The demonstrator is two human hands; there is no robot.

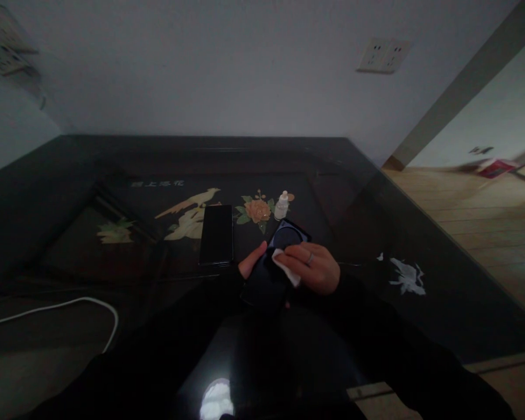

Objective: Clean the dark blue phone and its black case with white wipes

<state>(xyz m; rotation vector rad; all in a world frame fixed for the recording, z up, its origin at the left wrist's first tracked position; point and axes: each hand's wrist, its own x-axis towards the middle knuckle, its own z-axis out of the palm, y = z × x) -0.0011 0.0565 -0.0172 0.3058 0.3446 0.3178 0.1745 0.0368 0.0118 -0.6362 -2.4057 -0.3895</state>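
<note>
Now: I note left hand (251, 264) wrapped round dark phone (266, 284), long axis tilting away rightward; right hand (315, 269) pinches white wipe (286, 269) against it, from the right.

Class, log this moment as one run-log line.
left hand: holds dark phone | right hand: presses white cloth on it | table: second phone, small bottle, white cable

long dark sleeves (376, 332) on both arms, probably black; thin ring (309, 258) on finger of right grip (312, 269).
</note>
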